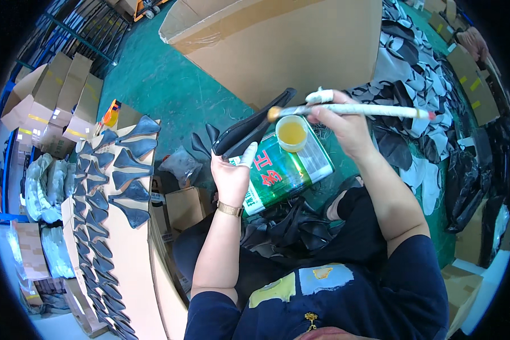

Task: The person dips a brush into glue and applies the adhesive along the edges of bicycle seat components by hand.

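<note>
My left hand (231, 177), a white cover on one finger, is closed around a black saddle-shaped piece (246, 131). The piece is tilted, its narrow end pointing up and to the right. A long brush (368, 109) with a white-wrapped handle is pinched in my right hand (344, 126), which has a white wrap on a finger. The brush's yellowish-brown tip is at the piece's right edge; whether they touch I cannot tell. Below the brush, a white cup (292, 134) of yellow liquid stands on a green metal can (289, 180) between my legs.
To the left, several black saddle-shaped pieces (131, 172) lie in rows on a cardboard surface (133, 255). A large cardboard box (283, 48) stands ahead on the green floor. Piled grey and black offcuts (408, 73) fill the right side. Cartons (56, 102) stand at far left.
</note>
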Demonstrator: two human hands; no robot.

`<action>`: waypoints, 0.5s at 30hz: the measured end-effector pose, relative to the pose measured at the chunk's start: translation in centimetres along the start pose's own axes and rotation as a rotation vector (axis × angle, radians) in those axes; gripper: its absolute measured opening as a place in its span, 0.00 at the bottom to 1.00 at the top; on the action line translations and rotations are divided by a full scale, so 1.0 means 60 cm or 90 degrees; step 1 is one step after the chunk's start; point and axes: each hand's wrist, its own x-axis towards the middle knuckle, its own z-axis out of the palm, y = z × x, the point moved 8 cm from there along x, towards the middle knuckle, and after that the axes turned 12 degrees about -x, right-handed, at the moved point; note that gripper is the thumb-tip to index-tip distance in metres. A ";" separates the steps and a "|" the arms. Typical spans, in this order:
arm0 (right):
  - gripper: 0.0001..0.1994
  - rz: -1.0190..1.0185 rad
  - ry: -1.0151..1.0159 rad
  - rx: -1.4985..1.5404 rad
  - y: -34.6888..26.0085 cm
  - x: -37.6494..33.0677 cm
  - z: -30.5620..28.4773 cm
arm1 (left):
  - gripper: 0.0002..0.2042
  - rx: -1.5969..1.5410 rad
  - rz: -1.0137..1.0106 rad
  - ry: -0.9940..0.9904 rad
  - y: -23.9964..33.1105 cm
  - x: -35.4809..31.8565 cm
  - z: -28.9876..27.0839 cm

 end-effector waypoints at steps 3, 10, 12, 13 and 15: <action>0.10 -0.047 0.039 -0.087 -0.022 -0.002 -0.007 | 0.20 0.006 -0.006 0.007 -0.004 0.000 0.001; 0.09 -0.191 -0.025 -0.158 -0.084 -0.032 0.031 | 0.18 0.022 0.000 0.018 -0.008 -0.003 0.005; 0.08 -0.167 0.004 -0.215 -0.087 -0.030 0.027 | 0.16 0.072 0.030 0.009 0.001 0.000 0.008; 0.09 -0.231 -0.010 -0.248 -0.099 -0.038 0.040 | 0.15 0.142 0.077 0.027 -0.002 -0.001 0.000; 0.10 -0.303 -0.051 -0.244 -0.117 -0.058 0.068 | 0.14 0.244 0.115 0.028 0.001 -0.001 -0.002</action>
